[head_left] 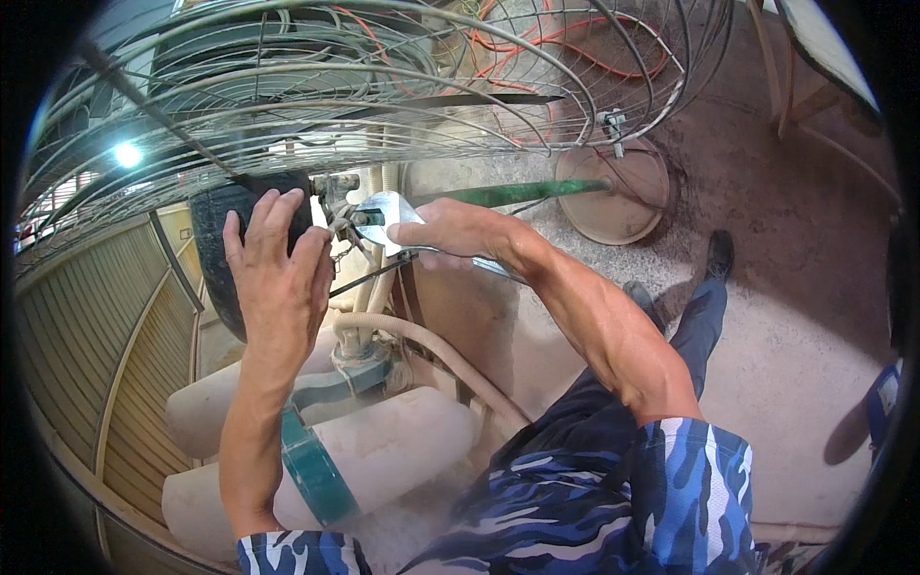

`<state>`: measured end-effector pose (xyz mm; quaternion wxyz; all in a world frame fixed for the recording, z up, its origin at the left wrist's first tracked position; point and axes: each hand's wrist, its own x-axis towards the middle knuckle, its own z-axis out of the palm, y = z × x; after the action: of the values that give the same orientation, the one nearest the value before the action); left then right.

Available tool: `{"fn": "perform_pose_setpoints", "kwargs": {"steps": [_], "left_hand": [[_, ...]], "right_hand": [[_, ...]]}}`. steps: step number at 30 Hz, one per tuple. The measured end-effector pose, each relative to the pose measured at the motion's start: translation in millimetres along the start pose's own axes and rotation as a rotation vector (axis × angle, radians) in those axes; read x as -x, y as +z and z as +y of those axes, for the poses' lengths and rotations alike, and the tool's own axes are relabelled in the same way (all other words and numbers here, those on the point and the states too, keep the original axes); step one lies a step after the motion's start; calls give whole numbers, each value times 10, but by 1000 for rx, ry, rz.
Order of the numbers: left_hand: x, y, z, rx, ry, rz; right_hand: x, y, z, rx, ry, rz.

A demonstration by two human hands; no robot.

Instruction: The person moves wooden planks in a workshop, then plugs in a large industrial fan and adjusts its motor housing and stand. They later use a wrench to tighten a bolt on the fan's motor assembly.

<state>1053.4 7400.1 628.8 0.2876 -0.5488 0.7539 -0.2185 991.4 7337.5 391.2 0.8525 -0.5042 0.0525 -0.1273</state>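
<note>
My right hand (455, 228) is closed around an adjustable wrench (385, 205), its handle running back under my palm. The wrench's jaws are at a bolt on the metal bracket (337, 192) behind the fan; whether they grip it tightly is hard to see. My left hand (278, 278) lies against the black fan motor (218, 254), fingers spread and thumb near the bracket. A round wire fan cage (460, 144) tilts across the top of the view, with a dark blade inside it. A small chain hangs below the bracket.
A green post (508, 194) leads to the fan's round base (613, 196) on the floor. Below my hands are white cylindrical bags (402, 441) with a teal band (316, 465) and a beige hose (441, 345). An orange cable (613, 72) lies beyond the cage; ribbed metal panels (125, 355) stand left.
</note>
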Motion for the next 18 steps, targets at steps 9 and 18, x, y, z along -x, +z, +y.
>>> {"fn": "perform_pose_setpoints", "kwargs": {"steps": [9, 18], "left_hand": [[707, 71, -669, 778, -847, 265], [904, 294, -794, 1230, -819, 61]], "right_hand": [[25, -53, -23, -25, 3, -30], [1, -80, -14, -61, -35, -76]]}}
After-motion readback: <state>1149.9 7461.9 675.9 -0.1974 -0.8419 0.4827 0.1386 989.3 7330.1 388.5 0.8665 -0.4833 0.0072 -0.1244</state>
